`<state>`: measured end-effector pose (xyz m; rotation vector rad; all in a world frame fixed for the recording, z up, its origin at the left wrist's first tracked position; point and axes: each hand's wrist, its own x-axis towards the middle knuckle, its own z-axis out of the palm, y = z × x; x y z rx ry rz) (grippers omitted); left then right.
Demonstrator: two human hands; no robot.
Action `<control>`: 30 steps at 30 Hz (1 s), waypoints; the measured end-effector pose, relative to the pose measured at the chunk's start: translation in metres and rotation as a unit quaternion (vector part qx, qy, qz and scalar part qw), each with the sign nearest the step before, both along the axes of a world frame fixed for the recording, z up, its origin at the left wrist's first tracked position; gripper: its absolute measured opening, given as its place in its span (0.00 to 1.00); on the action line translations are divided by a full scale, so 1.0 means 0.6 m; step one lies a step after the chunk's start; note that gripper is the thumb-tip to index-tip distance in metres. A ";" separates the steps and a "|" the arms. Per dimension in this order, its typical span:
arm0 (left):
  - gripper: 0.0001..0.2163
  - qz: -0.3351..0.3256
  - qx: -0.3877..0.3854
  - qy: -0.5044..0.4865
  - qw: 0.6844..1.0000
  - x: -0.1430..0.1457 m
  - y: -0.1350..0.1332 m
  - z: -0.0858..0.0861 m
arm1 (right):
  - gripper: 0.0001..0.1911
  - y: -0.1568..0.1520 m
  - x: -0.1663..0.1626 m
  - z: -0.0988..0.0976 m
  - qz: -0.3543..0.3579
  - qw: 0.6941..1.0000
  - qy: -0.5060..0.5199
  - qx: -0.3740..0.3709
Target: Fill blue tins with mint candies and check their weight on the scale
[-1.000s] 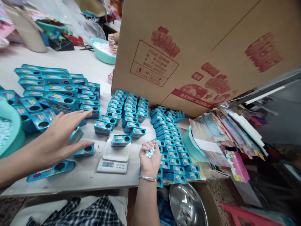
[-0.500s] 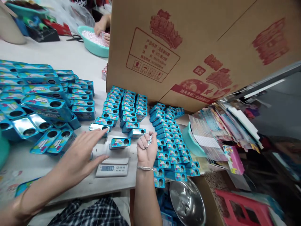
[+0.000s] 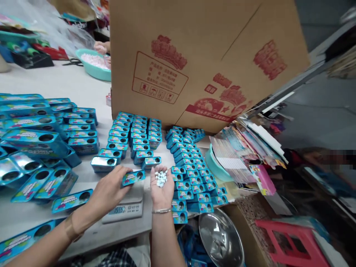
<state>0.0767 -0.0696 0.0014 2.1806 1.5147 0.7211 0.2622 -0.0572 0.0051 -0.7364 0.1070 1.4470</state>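
While the left hand (image 3: pixel 108 191) grips 1 small blue tin (image 3: pixel 133 177) by its near end, the tin sits just above the white scale (image 3: pixel 125 207). Its fingers are closed on the tin, which has a round hole near its far end. On the scale, the little screen glows with numbers.

Just to the right, the right hand (image 3: pixel 161 187) is open, palm up, like a cup. A small pile of pale candies (image 3: pixel 161 179) lies in the palm. A thin bracelet (image 3: pixel 161 211) goes round that wrist.

Many more blue tins stand in neat rows (image 3: pixel 136 133) behind the scale. Another bunch of rows (image 3: pixel 191 167) is right beside the open hand. Bigger tins lie in a loose heap (image 3: pixel 36 141) on the left side of the white table (image 3: pixel 55 83).

A big brown cardboard box (image 3: pixel 194 63) with red print stands behind the rows. Far back, another person's hand (image 3: pixel 101 47) is over a green bowl (image 3: pixel 93 68) of pink things. A shiny metal bowl (image 3: pixel 221 239) sits below the table edge, and a red stool (image 3: pixel 289 243) is near it.
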 end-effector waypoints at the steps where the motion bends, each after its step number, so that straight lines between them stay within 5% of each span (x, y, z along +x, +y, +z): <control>1: 0.14 -0.004 -0.001 -0.012 1.000 0.001 0.002 0.013 | 0.10 -0.004 -0.001 -0.003 -0.004 1.000 0.016 -0.016; 8: 0.20 -0.088 0.071 0.078 0.991 0.048 0.021 0.144 | 0.13 0.000 -0.004 0.001 -0.015 0.995 0.082 -0.051; 13: 0.21 -0.119 0.046 0.211 0.969 0.084 0.039 0.130 | 0.11 0.006 -0.005 0.002 -0.034 0.992 0.108 -0.046; 22: 0.20 -0.103 0.058 0.233 0.965 0.085 0.028 0.168 | 0.11 -0.004 -0.002 0.008 -0.022 0.987 0.147 -0.054; 30: 0.19 -0.072 0.016 0.218 0.973 0.074 0.019 0.169 | 0.11 -0.010 -0.002 0.001 0.003 0.983 0.174 -0.053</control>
